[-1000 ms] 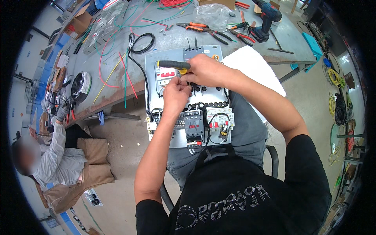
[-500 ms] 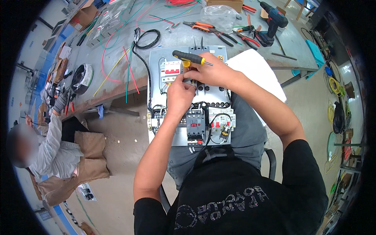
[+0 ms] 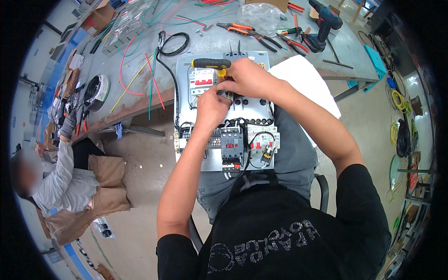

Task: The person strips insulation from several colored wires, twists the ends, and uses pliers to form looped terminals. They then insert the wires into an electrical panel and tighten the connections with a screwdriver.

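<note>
A metal panel [image 3: 212, 162] fitted with electrical parts rests on my lap against the table edge. My right hand [image 3: 252, 81], fingers curled, grips a T-shaped screwdriver [image 3: 212, 63] with a black and yellow handle; its crosspiece lies over the panel's upper part. The screwdriver's lower end is hidden by my fingers. My left hand [image 3: 212, 108] is closed just below, fingertips against the right hand's; whatever it pinches is hidden. Left of the fingertips sits a white circuit breaker [image 3: 203, 82] with red levers. Lower down are a black contactor [image 3: 232, 143] and small white breakers [image 3: 270, 142].
On the table lie pliers [image 3: 247, 31], a cordless drill [image 3: 322, 25], a clear plastic bag [image 3: 261, 19], loose coloured wires [image 3: 153, 84] and a black cable coil [image 3: 176, 44]. White paper [image 3: 305, 84] lies at the panel's right. Another person [image 3: 60, 182] sits at left.
The screwdriver's crosspiece has swung round above the panel, its thin shaft now pointing left rather than right. My right hand's grip has shifted with it; my left hand stays nearly in place.
</note>
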`<act>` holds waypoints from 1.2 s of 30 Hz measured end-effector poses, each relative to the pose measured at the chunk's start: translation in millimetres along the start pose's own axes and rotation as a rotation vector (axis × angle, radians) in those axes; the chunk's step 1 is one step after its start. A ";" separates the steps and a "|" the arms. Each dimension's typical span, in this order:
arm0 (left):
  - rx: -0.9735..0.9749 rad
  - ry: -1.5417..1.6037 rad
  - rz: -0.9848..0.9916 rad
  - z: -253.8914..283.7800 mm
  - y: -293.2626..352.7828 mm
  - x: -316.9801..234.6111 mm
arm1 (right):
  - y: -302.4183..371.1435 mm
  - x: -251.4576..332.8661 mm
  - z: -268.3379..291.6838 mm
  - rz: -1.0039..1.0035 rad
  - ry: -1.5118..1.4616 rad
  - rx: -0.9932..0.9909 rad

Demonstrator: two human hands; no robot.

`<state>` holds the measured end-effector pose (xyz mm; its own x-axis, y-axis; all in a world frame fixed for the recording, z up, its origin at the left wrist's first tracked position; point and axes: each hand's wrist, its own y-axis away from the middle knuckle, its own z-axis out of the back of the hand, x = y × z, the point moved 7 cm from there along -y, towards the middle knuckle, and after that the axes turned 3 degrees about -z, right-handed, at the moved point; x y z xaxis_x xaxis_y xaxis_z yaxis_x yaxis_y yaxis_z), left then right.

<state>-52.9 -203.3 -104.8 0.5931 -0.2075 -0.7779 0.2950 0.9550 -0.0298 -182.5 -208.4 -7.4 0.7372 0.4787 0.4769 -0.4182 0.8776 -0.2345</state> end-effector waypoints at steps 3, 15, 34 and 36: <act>0.028 -0.043 0.008 0.9 -0.9 -2.8 | 1.8 1.8 2.1 0.011 -0.007 0.036; 0.081 0.128 0.044 0.0 -3.9 9.7 | 7.4 0.2 2.9 0.006 0.061 -0.045; -0.090 0.480 -0.164 43.3 10.1 -36.4 | 0.7 -2.9 -2.2 -0.040 0.146 -0.060; -0.080 0.577 -0.145 41.5 8.9 -41.5 | -1.9 -9.5 -5.4 -0.037 0.162 -0.099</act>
<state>-43.8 -194.9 -46.8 0.0418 -0.2094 -0.9769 0.2714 0.9434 -0.1906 -185.8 -214.4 -16.1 0.8304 0.4369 0.3458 -0.3407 0.8892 -0.3052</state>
